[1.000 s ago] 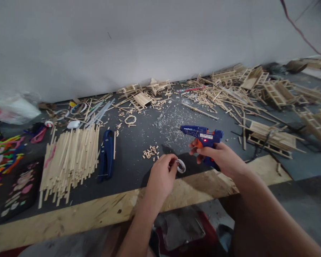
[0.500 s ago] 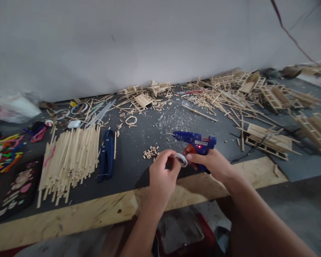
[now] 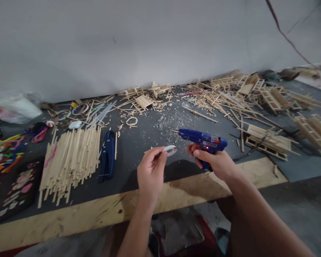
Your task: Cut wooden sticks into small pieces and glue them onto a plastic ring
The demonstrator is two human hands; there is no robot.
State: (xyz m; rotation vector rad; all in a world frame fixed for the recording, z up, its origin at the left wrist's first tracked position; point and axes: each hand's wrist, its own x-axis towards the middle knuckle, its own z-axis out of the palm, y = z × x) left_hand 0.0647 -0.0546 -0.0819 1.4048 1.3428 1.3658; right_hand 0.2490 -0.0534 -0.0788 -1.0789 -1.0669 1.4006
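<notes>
**A:** What do the two hands hold?

**B:** The person's left hand [image 3: 150, 173] pinches one thin white ring [image 3: 169, 147] between thumb and fingertips. The right hand [image 3: 216, 160] grasps the handle of one dark-blue plastic glue gun [image 3: 194, 136] with a lit red light on its side. The gun's metal nozzle points left, beyond the ring and apart from it.

**A:** What lies around them?

**B:** One blue-handled metal cutter [image 3: 107, 153], left of the left hand. Past it, one broad spread of pale, thin wooden sticks [image 3: 72, 160], too many to count. Farther back, one small many-sided wooden ring [image 3: 136, 122]. To the right, a heap of loose sticks and small wooden frames [image 3: 246, 89], overlapping too much to count.

**A:** Where are the edges and open room?

**B:** A pale wooden strip [image 3: 96, 214] runs along the near edge, below the hands. Bare dark-grey tabletop [image 3: 131, 150] opens between cutter and left hand; beyond the nozzle it is speckled with whitish scraps.

**A:** And the pose?

**B:** Both forearms reach in from the lower edge of the view. The left rises almost straight; the right slants in from the lower right. The hands are apart.
</notes>
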